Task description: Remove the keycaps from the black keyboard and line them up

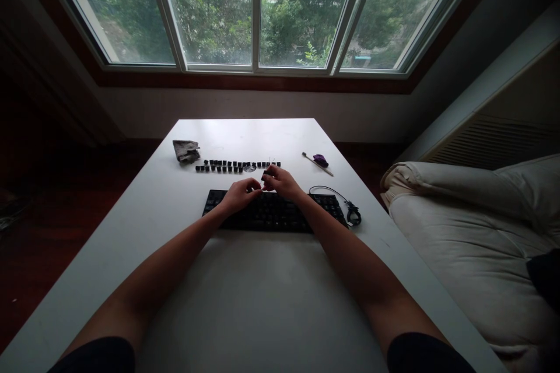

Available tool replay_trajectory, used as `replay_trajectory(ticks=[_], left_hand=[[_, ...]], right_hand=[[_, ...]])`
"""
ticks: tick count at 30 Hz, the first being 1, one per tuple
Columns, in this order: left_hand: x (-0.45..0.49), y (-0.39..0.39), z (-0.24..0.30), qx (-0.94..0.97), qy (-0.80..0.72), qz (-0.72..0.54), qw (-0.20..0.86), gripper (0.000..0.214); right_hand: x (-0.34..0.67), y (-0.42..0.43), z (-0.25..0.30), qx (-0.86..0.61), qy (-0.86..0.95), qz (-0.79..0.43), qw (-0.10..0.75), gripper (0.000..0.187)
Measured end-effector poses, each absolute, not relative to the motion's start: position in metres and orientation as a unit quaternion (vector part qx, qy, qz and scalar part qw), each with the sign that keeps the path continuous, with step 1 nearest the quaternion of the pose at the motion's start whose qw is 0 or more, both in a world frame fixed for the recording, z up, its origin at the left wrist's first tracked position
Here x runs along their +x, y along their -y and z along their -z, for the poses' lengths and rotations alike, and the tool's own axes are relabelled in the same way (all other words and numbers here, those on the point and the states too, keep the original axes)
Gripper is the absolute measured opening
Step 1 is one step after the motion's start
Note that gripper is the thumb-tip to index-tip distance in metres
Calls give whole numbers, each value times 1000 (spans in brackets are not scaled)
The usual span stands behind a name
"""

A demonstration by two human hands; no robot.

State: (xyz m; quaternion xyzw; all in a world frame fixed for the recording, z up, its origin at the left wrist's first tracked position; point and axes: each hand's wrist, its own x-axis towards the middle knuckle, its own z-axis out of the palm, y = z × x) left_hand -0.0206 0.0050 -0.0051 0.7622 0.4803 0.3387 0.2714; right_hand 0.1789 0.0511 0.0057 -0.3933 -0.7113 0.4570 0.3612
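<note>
A black keyboard [266, 215] lies across the table beneath my forearms. Over its back edge my right hand [282, 181] pinches a small black keycap [265, 175] between thumb and fingers. Close against it from the left, my left hand [240, 194] has its fingers curled together at the fingertips; whatever they hold is too small to make out. Just beyond my hands, black keycaps [224, 168] stand in two rows. A shiny, clear-looking round piece [249, 167] sits among them, and thin wire loops [272, 160] show near the right end of the rows.
A crumpled grey cloth [186, 151] lies at the table's far left. Toward the far right are a slim brush [317, 164] and a purple bundle [321, 160]. The keyboard's coiled cable [353, 214] rests by its right end. A pale sofa [459, 233] stands beside the white table [262, 303].
</note>
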Motion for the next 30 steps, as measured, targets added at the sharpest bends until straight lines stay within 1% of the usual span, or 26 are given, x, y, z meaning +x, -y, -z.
replay_trajectory(ticks=[7,12,15,18,24,27,30], left_hand=[[-20,-8,12,729,-454,-395,328,28],[-18,-7,9,729,-440,-416,320,31],[-18,-5,6,741,-433,-421,294,25],[-20,-4,1,781,-410,-405,240,15],[-29,-4,-4,852,-364,-350,139,24],[-32,-6,-4,856,-357,-345,141,24],[-33,-7,-3,849,-347,-355,181,21]], right_hand=[[171,-46,0,-443,678,-449,378,11],[167,-45,3,-446,568,-572,389,9],[166,-44,-2,-453,515,-612,394,7],[166,-42,-6,-455,505,-609,408,7],[166,-41,-7,-454,514,-606,403,7],[168,-42,-6,-450,529,-603,392,8],[170,-43,-5,-443,552,-599,374,8]])
